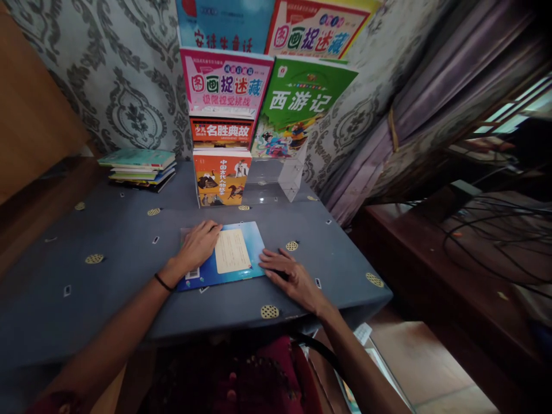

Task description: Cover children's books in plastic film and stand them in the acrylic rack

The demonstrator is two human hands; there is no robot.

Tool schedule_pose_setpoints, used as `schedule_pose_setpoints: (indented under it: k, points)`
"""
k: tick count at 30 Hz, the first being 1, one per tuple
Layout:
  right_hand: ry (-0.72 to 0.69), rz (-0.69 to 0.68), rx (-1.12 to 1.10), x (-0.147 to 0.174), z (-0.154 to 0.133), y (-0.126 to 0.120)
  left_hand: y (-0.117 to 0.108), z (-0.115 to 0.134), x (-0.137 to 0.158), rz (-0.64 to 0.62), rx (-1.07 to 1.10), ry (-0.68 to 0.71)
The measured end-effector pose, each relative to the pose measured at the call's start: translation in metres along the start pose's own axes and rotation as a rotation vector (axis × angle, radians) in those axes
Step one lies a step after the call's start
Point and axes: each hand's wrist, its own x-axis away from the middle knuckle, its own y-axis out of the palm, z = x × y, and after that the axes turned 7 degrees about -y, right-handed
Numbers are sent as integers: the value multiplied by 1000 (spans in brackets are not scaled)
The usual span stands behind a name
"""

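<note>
A thin, glossy blue book [254, 238] is steadied flat on the cloth-covered table [116, 299] by the flat, open left hand [199, 246] and the loosely spread right hand [287, 275] at its edge, neither closed around it; for any lift, a pinched edge seems needed. Beyond, bright upright books [302, 95] are propped in a clear plastic rack [294, 175], near an uneven stack [138, 158].

The left hand [202, 246] rested across the left part of a blue book [233, 251], while the right hand [295, 279] touched its right edge. Behind, a clear rack [293, 175] held colorful upright books [228, 86], and a book stack [140, 164] lay left on the gray tablecloth [125, 230].
</note>
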Motion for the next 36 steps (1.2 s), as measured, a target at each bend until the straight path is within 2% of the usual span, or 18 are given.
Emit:
schedule_pose_setpoints:
  k: [6,11,15,23,28,32,36]
  points:
    - [-47,-91,66,-11,-23,0,0,-1,0,23,5,27]
    - [-165,-236,47,-43,-39,19,-2,-1,-2,-4,-24,34]
    - [-178,-294,116,-76,-36,31,-1,-4,-2,-25,36,30]
    - [-118,-241,261,-127,-12,40,10,-5,1,37,76,-13]
    - [-129,-143,288,-131,-5,46,7,1,2,21,23,-14]
    - [-118,-140,289,-130,-3,48,4,6,9,9,-76,-15]
    - [-116,-150,283,-131,1,50,-3,13,26,-82,-114,16]
